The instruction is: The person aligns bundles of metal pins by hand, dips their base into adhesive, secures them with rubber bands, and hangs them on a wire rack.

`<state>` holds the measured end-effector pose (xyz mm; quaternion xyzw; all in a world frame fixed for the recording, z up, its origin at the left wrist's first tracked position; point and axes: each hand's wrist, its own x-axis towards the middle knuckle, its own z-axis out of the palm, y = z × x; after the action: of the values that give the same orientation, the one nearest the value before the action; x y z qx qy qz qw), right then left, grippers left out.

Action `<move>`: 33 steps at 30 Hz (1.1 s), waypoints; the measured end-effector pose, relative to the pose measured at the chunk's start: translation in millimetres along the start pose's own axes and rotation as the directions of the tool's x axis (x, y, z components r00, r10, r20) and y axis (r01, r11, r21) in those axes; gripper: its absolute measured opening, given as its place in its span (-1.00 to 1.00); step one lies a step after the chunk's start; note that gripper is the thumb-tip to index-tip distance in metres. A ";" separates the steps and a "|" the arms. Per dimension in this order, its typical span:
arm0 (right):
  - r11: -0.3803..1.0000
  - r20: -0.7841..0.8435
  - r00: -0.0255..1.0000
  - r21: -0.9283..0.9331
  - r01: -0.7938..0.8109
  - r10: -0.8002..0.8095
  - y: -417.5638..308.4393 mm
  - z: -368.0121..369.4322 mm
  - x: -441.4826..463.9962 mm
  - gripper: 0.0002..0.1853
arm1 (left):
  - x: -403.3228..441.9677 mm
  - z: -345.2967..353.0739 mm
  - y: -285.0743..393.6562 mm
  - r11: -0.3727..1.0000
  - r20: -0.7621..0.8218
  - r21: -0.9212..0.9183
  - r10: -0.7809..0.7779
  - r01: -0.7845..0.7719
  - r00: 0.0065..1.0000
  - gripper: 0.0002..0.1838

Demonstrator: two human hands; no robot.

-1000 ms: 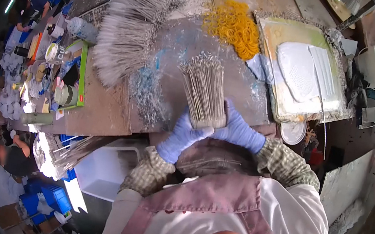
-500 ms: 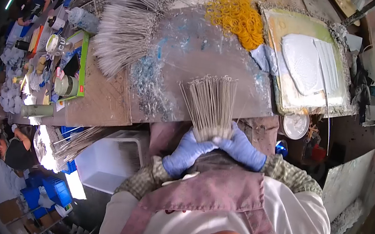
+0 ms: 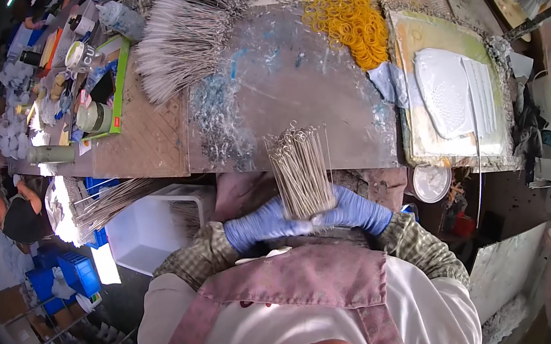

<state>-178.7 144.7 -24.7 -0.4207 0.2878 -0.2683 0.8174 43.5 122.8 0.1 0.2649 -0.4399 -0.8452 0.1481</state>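
Note:
A bundle of thin metal wires with small looped tips stands between my hands, just off the table's front edge. My left hand, in a blue glove, is closed round its lower left side. From the right, my right hand, gloved too, grips the bundle's lower end. The loops point up and away from me. The bundle's bottom is partly hidden by my fingers. A large spread of similar wires with pale ends lies at the table's left.
Yellow rubber bands are heaped at the back beside a tray holding a white textured piece. A white bin stands below the table at left. Bottles and a green box sit farther left. Two other people are at the far left.
Both hands drew the bundle from over the table back toward my body. Since half a second ago it has tilted to the left and its fanned tips are closer together.

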 end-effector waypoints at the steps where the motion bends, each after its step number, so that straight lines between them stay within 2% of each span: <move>1: 0.991 0.130 0.986 0.068 -0.111 0.101 -5.0 -5.2 1.4 -0.13 | -1.6 -2.1 27.3 0.997 -0.033 -0.070 0.008 -0.010 0.999 -0.08; 2: 0.991 0.130 0.986 0.071 -0.110 0.100 -14.6 -7.1 3.1 -0.13 | 5.6 -6.2 29.3 0.946 -0.075 -0.296 0.117 -0.134 0.990 -0.04; 4: 0.981 0.147 0.978 -0.144 -0.127 0.148 -37.3 -6.0 9.7 -0.11 | 23.3 -8.6 41.6 0.864 -0.178 -0.385 0.277 -0.325 0.944 -0.08; 5: 0.987 0.112 0.994 -0.159 0.019 -0.001 -41.5 -5.5 12.3 -0.04 | 25.9 -8.6 49.0 0.864 -0.175 -0.382 0.282 -0.329 0.943 -0.08; 6: 0.986 0.111 0.994 -0.167 0.024 -0.005 -55.7 -4.3 12.2 -0.04 | 28.5 -7.6 58.8 0.896 -0.230 -0.210 0.343 -0.390 0.911 -0.10; 7: 0.881 -0.087 0.990 -0.470 0.058 -0.112 -75.9 -0.9 9.3 -0.02 | 30.8 -6.3 67.9 0.902 -0.272 -0.032 0.407 -0.431 0.872 -0.12; 8: 0.691 -0.239 0.935 -0.722 0.010 -0.263 -89.2 1.2 7.7 0.01 | 33.9 -2.9 75.4 0.901 -0.271 -0.037 0.407 -0.432 0.873 -0.12; 9: 0.692 -0.240 0.937 -0.722 0.003 -0.254 -94.9 3.3 12.4 0.01 | 37.9 3.2 80.8 0.828 -0.300 0.250 0.559 -0.502 0.773 -0.12; 10: 0.617 -0.206 0.874 -0.776 0.128 -0.441 -100.0 6.6 21.2 0.01 | 42.8 8.9 83.5 0.684 -0.276 0.522 0.701 -0.510 0.657 -0.11; 11: 0.514 -0.159 0.772 -0.823 0.241 -0.615 -104.4 5.5 27.9 0.02 | 52.4 16.7 83.1 0.663 -0.282 0.478 0.737 -0.576 0.614 -0.08; 12: 0.510 -0.155 0.772 -0.826 0.241 -0.617 -94.6 -10.5 37.3 0.02 | 59.4 9.5 80.4 0.659 -0.280 0.478 0.741 -0.580 0.611 -0.08; 14: 0.244 -0.077 0.822 -0.967 0.076 -0.564 -50.9 -58.7 64.6 0.01 | 79.5 -17.8 61.3 0.497 -0.117 0.686 0.796 -0.531 0.594 -0.05; 15: 0.131 0.010 0.802 -0.985 0.110 -0.598 -41.9 -68.7 68.5 0.01 | 78.6 -36.3 53.9 0.258 -0.038 0.936 0.751 -0.240 0.659 0.01; 16: 0.122 0.019 0.800 -0.986 0.114 -0.600 -48.1 -59.9 66.8 0.01 | 77.7 -38.2 52.8 0.251 -0.035 0.937 0.757 -0.241 0.653 0.01; 18: 0.520 -0.197 0.774 -0.832 0.192 -0.602 -61.7 -37.3 62.7 0.03 | 75.2 -41.4 53.0 0.552 -0.187 0.763 0.686 -0.337 0.703 -0.09; 19: 0.511 -0.203 0.742 -0.833 0.213 -0.639 -66.8 -29.6 59.2 0.06 | 70.1 -34.2 55.4 0.715 -0.303 0.584 0.633 -0.386 0.713 -0.18; 20: 0.519 -0.204 0.750 -0.828 0.211 -0.630 -64.6 -33.3 62.3 0.06 | 76.1 -38.5 48.4 0.722 -0.314 0.578 0.627 -0.380 0.713 -0.18; 22: 0.257 -0.127 0.726 -0.964 0.071 -0.676 -56.7 -45.5 73.5 0.06 | 88.1 -49.1 37.4 0.679 -0.302 0.611 0.676 -0.407 0.673 -0.17; 23: 0.100 -0.069 0.714 -0.995 0.002 -0.697 -55.3 -51.2 79.4 0.06 | 88.0 -50.6 38.9 0.718 -0.328 0.648 0.564 -0.254 0.758 -0.12; 24: 0.087 -0.052 0.713 -0.996 0.013 -0.700 -52.3 -54.1 84.6 0.06 | 90.7 -52.3 38.9 0.711 -0.330 0.654 0.576 -0.259 0.748 -0.12; 26: 0.562 -0.352 0.675 -0.819 0.113 -0.648 -41.6 -53.6 89.0 0.03 | 97.0 -54.8 32.9 0.627 -0.295 0.720 0.665 -0.298 0.686 -0.08; 27: 0.581 -0.387 0.667 -0.809 0.086 -0.637 -50.8 -44.5 87.4 -0.01 | 96.7 -55.4 34.5 0.579 -0.255 0.780 0.643 -0.240 0.722 -0.08; 31: 0.608 -0.404 0.655 -0.787 0.108 -0.639 -46.6 -44.0 87.0 -0.04 | 99.0 -63.7 51.7 0.591 -0.220 0.762 0.620 -0.264 0.753 0.01; 33: 0.642 -0.483 0.641 -0.766 0.021 -0.597 -46.6 -45.0 87.1 -0.01 | 90.5 -52.3 80.6 0.425 -0.087 0.857 0.678 -0.292 0.730 0.11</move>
<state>-159.1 38.0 -28.4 -0.6080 0.5700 -0.4248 0.3533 1.3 -1.6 12.9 0.3343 -0.7830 -0.3918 0.3488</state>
